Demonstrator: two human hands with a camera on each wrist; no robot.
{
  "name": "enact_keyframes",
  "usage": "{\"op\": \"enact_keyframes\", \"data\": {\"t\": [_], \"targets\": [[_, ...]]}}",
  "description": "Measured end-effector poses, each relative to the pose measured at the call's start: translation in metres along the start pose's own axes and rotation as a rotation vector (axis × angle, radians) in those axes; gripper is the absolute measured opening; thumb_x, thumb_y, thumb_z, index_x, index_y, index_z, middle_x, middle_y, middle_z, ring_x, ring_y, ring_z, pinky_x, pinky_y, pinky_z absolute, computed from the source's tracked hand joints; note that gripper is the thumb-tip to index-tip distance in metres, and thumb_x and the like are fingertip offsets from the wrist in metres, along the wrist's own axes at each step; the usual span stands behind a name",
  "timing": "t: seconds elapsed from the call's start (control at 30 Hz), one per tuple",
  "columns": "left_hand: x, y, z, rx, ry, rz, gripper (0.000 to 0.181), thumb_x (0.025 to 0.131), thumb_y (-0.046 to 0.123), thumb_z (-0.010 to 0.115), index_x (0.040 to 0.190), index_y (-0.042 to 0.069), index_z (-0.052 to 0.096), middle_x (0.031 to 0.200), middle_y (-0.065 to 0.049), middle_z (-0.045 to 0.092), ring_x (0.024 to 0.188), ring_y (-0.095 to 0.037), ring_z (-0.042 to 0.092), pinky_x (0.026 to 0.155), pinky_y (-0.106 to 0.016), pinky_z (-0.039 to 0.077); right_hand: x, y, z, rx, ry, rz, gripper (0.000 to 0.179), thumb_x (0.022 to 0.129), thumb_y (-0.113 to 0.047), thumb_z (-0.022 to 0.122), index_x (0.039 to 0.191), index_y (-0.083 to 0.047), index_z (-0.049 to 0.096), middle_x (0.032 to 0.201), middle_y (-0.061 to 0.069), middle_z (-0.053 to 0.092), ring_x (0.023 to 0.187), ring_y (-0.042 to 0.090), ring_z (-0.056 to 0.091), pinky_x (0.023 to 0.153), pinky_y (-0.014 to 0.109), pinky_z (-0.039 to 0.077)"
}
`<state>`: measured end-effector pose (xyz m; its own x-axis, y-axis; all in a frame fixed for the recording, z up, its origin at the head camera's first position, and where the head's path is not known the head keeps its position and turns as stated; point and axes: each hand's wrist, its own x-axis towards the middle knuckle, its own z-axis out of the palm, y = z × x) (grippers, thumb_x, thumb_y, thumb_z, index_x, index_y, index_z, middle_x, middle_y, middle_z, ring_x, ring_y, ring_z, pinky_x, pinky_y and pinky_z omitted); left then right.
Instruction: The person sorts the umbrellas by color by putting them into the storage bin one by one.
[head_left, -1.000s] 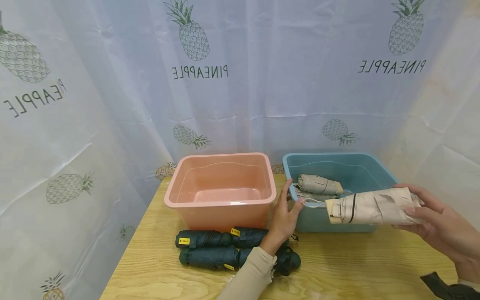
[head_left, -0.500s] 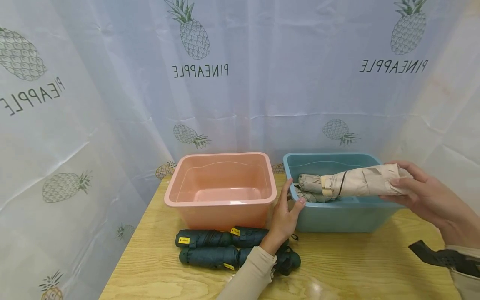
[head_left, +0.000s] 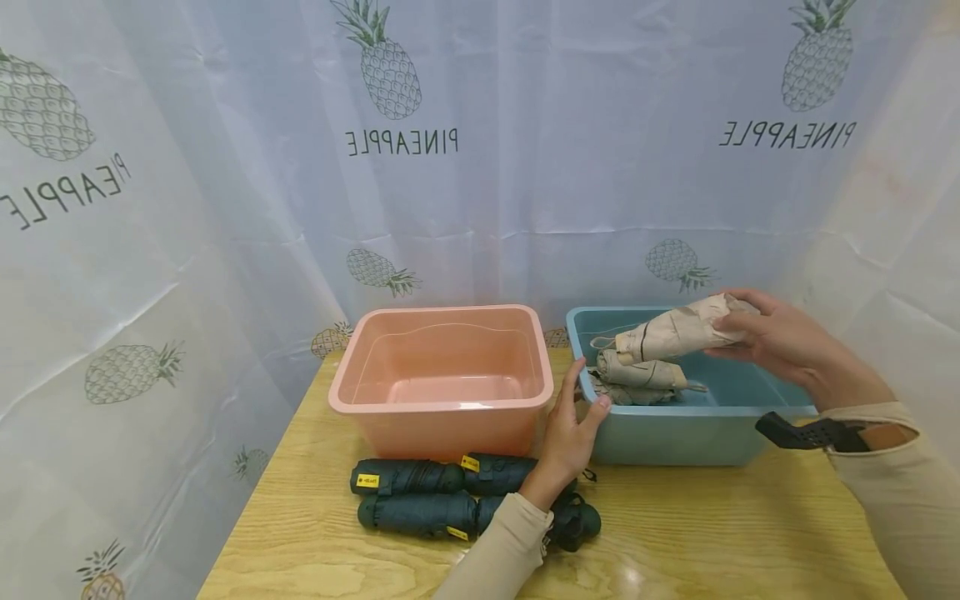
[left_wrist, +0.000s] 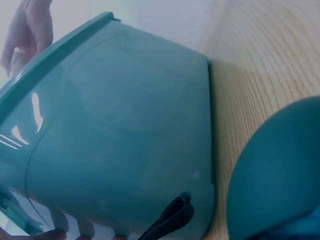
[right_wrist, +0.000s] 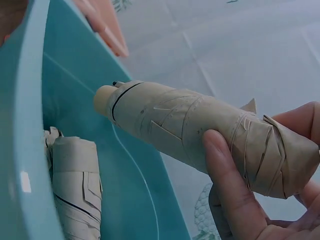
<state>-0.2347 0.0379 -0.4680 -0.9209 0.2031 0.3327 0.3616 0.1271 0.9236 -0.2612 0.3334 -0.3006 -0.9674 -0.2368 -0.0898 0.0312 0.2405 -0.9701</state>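
Observation:
A beige folded umbrella hangs tilted over the blue bin; my right hand grips its wider end between thumb and fingers. In the right wrist view the thumb lies along the umbrella, its pale handle end pointing away from the hand. More beige folded umbrellas lie inside the bin at its left side. My left hand rests against the bin's front left corner, thumb at the front rim. In the left wrist view its fingertips touch the bin's outer wall.
A pink bin stands left of the blue one. Several dark green folded umbrellas lie in front of it, partly under my left forearm. Everything sits on a wooden table, with a pineapple-print curtain behind.
My right hand has carried the beige umbrella up and left, from in front of the blue bin's right side to above its inside. The left hand has stayed in place.

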Motion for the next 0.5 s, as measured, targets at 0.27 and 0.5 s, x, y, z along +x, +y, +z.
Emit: {"op": "enact_keyframes", "data": {"t": [0.27,0.5], "targets": [[-0.001,0.0,0.0,-0.005,-0.001,-0.007,0.064,0.1,0.055,0.049,0.157,0.055,0.02,0.163,0.005,0.037,0.14,-0.022,0.048,0.108,-0.056,0.044,0.039,-0.007,0.017,-0.142,-0.024,0.044,0.08,0.106,-0.017,0.052,0.164,-0.007,-0.002,0.161,0.031,0.012,0.117,0.02,0.059,0.096,0.041,0.057],[0.001,0.001,-0.001,-0.009,-0.002,0.008,0.065,0.101,0.053,0.049,0.159,0.049,0.021,0.165,0.005,0.034,0.141,-0.023,0.046,0.11,-0.056,0.043,0.065,-0.006,0.031,-0.161,-0.053,0.086,0.081,0.103,-0.014,0.053,0.166,-0.009,0.001,0.158,0.035,0.017,0.131,0.044,0.047,0.093,0.041,0.059]]}}
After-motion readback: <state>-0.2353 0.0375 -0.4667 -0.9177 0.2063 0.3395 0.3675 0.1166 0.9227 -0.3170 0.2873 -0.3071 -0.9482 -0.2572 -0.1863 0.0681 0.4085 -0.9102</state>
